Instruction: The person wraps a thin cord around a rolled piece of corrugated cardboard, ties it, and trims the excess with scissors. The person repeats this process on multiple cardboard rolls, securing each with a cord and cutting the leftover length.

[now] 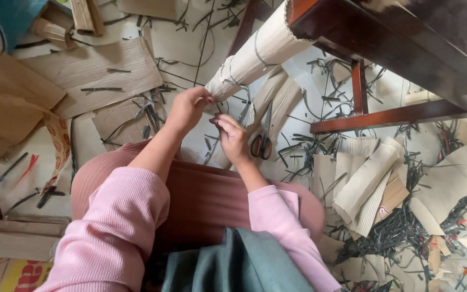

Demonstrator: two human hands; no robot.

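Note:
A long roll of corrugated cardboard (pixel 255 54) slants from the upper right down toward me, bound with thin dark strips. My left hand (pixel 187 108) grips the roll's near end, fingers curled around it. My right hand (pixel 231 138) is just below that end, fingers pinched on a thin dark strip (pixel 217 120). Scissors with red and black handles (pixel 262 141) lie on the floor right beside my right hand. Both arms wear pink sleeves, and my knees in a reddish-brown skirt fill the space under them.
A dark wooden chair frame (pixel 385 116) stands at the upper right. Flat cardboard sheets (pixel 90 73) lie at the left, rolled cardboard pieces (pixel 366 186) at the right. Cut dark strips (pixel 401 232) litter the floor. A grey-green cloth (pixel 239 267) lies on my lap.

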